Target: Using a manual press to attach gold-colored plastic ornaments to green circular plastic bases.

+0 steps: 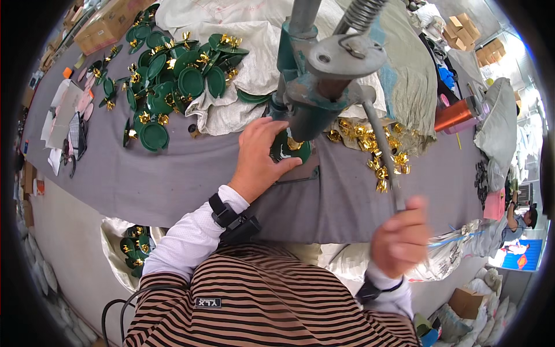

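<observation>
My left hand (260,151) holds a round green dish-shaped piece (298,151) between thumb and fingers, under the head of a green and grey hand press (312,107). A gold piece (293,143) shows on top of the green piece, partly hidden by the press and my fingers. My right hand (401,238) is curled at the lower end of the press lever (378,139); motion blurs its fingers. Right of the press lies a scatter of shiny gold flower-shaped pieces (370,139).
Green dishes with gold pieces attached (191,81) are heaped at the left on white sacking (231,110). A grey cloth (173,191) covers the table. Papers (60,121) lie far left, an orange cylinder (457,114) right. Below the table edge, a sack (113,246) holds more green pieces.
</observation>
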{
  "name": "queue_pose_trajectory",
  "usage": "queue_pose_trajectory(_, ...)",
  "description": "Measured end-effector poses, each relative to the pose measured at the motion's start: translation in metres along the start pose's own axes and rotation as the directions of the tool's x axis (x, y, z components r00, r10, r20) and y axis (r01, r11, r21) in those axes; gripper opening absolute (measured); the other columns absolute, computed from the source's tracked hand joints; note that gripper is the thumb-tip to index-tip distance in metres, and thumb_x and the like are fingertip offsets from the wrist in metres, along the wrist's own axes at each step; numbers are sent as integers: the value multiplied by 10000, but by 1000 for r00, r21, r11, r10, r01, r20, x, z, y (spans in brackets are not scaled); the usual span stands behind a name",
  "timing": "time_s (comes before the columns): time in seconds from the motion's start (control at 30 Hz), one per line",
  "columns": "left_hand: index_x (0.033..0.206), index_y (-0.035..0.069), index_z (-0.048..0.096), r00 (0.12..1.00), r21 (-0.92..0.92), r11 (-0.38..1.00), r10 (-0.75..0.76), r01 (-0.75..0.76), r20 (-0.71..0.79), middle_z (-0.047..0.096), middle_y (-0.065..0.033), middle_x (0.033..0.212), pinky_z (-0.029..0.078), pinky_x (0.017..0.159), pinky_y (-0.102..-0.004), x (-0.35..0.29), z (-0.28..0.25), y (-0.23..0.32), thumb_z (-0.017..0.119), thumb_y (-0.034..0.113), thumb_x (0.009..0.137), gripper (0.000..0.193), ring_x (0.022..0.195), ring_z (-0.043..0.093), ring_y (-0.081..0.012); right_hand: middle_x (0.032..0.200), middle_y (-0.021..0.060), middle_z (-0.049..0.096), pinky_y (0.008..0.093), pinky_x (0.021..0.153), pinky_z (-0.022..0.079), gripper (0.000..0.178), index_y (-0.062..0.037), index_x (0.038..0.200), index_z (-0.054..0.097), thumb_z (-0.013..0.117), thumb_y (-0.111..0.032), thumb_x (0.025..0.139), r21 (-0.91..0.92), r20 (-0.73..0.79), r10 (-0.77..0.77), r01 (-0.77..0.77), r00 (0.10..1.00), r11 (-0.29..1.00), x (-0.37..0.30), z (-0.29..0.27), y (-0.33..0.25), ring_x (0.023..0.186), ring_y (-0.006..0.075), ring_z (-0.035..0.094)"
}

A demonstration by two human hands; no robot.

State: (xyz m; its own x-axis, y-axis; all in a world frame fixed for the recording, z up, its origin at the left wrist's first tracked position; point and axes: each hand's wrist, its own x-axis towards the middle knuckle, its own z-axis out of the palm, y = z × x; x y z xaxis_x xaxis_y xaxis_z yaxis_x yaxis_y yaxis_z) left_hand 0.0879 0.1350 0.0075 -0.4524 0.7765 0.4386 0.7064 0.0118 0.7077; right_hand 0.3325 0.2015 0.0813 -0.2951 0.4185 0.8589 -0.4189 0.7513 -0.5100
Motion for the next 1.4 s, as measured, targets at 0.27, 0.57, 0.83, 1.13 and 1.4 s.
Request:
queue_pose_trajectory(0.27, 1165, 68, 606, 998, -136, 989, -58, 62, 35, 637, -105, 1127, 378, 990, -407, 7, 18, -12, 824, 194, 679, 547, 1103, 538, -300, 686, 89, 602, 492, 825, 515, 123, -81, 724, 609, 650, -129, 829, -277, 136, 22, 17, 990, 961, 35, -7, -18, 701, 260, 649)
queue_pose_trajectory(0.57, 1188, 97, 605, 996, -206, 977, -65, 53, -56, 702, -27, 988, 414, 951, -387, -9, -11, -14, 791, 183, 717, 513, 1060, 564, -271, 843, 61, 657, 189, 458, 345, 290, 41, 1146, 635, 525, -167, 976, -339, -84, 29, -56, 996, 939, 258, 62, 80, 628, 66, 530)
queue_pose_trajectory(0.83, 1197, 95, 594, 948, -19, 998, 63, -61, 313, 620, -91, 1193, 393, 1000, -434, -69, -126, -72, 759, 167, 735, 496, 1173, 537, -309, 813, 72, 661, 165, 479, 377, 325, 61, 1171, 626, 584, -181, 958, 63, -90, 276, -271, 957, 961, 277, 74, 113, 584, 74, 523)
queue_pose_trajectory(1.13, 1054, 85, 644, 983, 653, 738, 86, -170, 160, 636, -59, 1033, 446, 913, -365, -21, -217, -107, 601, -44, 768, 317, 1021, 591, -225, 918, 83, 660, 176, 563, 426, 343, 28, 1225, 613, 597, -179, 951, 125, -104, 314, -300, 944, 946, 281, 59, 125, 738, 96, 607)
queue_pose_trajectory(1.4, 1192, 88, 641, 772, -405, 680, -399, 611, 495, 629, -49, 996, 493, 794, -272, -8, -85, -9, 664, 58, 857, 337, 864, 597, -163, 719, -11, 583, 179, 452, 354, 202, -14, 1010, 654, 608, -199, 942, -67, -173, 93, -106, 981, 992, 264, 90, 107, 545, 52, 507)
